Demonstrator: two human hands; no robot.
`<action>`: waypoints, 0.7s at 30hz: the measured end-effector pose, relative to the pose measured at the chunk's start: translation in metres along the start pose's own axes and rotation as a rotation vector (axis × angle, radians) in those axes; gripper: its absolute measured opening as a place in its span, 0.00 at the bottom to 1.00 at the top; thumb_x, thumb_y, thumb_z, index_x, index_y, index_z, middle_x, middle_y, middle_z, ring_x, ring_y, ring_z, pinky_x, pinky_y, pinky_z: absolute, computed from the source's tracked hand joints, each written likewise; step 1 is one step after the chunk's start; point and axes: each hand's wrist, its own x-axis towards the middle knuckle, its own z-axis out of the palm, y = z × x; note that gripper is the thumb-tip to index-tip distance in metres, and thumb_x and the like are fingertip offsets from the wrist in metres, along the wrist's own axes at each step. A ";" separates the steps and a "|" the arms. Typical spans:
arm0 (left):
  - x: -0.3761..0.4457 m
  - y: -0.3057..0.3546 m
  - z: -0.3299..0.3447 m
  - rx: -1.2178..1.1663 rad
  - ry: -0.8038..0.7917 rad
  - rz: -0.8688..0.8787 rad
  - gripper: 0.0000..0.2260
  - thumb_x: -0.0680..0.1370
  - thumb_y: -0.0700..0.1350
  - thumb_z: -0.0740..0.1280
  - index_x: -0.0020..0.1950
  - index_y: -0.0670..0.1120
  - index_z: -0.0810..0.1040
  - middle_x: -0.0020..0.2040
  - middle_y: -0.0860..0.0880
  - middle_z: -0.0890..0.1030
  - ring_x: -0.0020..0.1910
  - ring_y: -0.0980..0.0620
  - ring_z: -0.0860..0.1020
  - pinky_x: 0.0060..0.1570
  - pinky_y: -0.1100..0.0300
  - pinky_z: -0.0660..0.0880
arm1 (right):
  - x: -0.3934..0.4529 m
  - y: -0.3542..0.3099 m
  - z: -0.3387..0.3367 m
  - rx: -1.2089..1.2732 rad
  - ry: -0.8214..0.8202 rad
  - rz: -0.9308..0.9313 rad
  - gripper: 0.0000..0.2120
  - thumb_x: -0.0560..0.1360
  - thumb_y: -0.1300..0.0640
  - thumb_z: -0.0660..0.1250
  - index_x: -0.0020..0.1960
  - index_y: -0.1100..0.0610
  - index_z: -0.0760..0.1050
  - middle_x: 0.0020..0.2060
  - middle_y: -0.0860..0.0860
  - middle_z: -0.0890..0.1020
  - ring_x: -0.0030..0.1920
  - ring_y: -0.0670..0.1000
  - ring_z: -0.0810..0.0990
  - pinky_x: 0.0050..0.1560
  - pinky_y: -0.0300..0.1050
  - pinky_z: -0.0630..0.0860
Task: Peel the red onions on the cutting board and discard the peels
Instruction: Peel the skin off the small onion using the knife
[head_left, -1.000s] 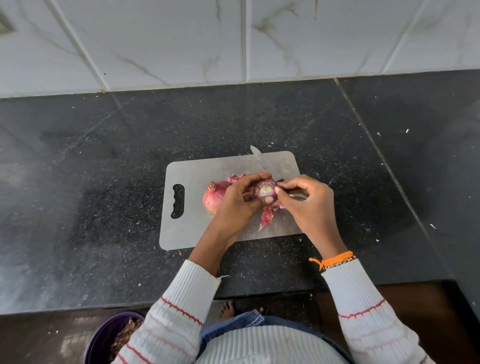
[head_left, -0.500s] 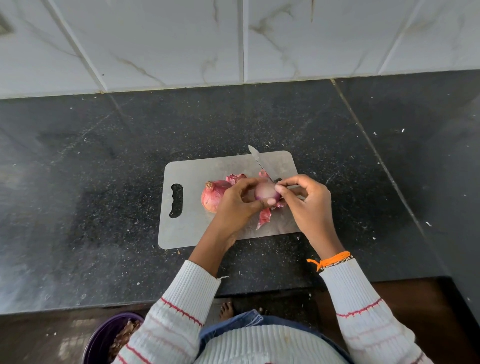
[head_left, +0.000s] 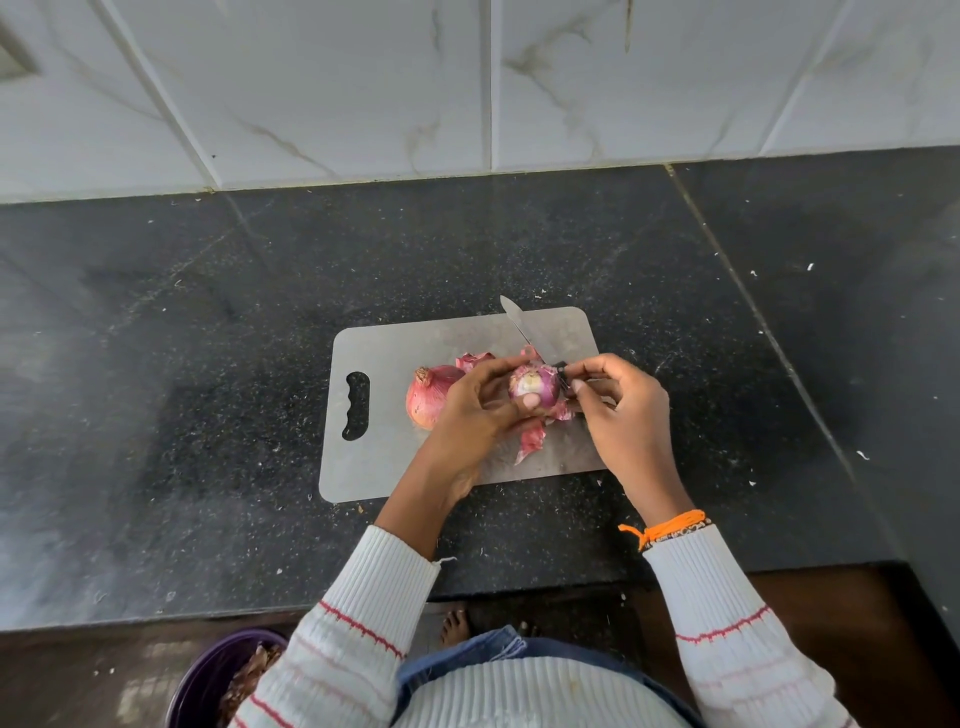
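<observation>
— On the grey rectangular plastic cutting board (head_left: 395, 415), what is being handled?

— A small, partly peeled red onion (head_left: 535, 385) is being gripped by the left hand (head_left: 475, 410); its fingers are being curled round the bulb, with the thumb tip being pressed against the near side. The onion is being held just above the middle of the board, pale cut end turned toward the camera.

— And the right hand (head_left: 626, 415)?

— It is being kept just beside the onion, on its right. The black handle of a small steel-bladed knife (head_left: 522, 327) is being pinched between its thumb and curled fingers, and the blade is being pointed away, toward the far edge of the board. Whether a strip of skin is also being pinched there cannot be told.

— Where is the other onion being kept?

— A whole, unpeeled red onion (head_left: 428, 395) is being left on the board, touching or just behind the left hand, near the handle slot. Loose pinkish-red peels (head_left: 532, 439) are being left on the board under and beside the held onion.

— What else is being shown?

— The board is being supported by a black speckled stone counter (head_left: 208, 389) below a white marble-patterned tiled wall (head_left: 363, 93). A purple round bucket (head_left: 208, 680) holding brownish scraps is being shown on the floor at lower left. White ribbed sleeves with red stripes (head_left: 363, 623) and an orange thread wristband (head_left: 670, 525) are being worn.
</observation>
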 end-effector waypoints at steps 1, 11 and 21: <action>0.001 -0.001 -0.001 0.023 0.011 0.013 0.15 0.73 0.30 0.66 0.56 0.45 0.75 0.51 0.48 0.80 0.52 0.47 0.81 0.51 0.56 0.79 | -0.001 -0.002 0.000 0.026 0.008 -0.007 0.07 0.75 0.66 0.64 0.47 0.57 0.79 0.43 0.49 0.82 0.45 0.46 0.82 0.44 0.40 0.80; 0.000 0.000 -0.002 0.205 -0.025 0.112 0.20 0.69 0.28 0.69 0.55 0.47 0.75 0.54 0.50 0.78 0.52 0.55 0.79 0.54 0.59 0.78 | 0.000 -0.008 0.004 0.024 0.010 0.037 0.02 0.74 0.60 0.67 0.45 0.58 0.77 0.40 0.49 0.80 0.40 0.43 0.79 0.36 0.31 0.76; 0.000 -0.002 -0.002 0.030 -0.055 0.111 0.20 0.71 0.29 0.67 0.58 0.46 0.75 0.57 0.46 0.78 0.57 0.48 0.78 0.58 0.54 0.76 | 0.002 0.004 0.001 -0.192 -0.048 0.013 0.04 0.70 0.63 0.71 0.41 0.57 0.77 0.38 0.49 0.79 0.37 0.43 0.77 0.36 0.31 0.74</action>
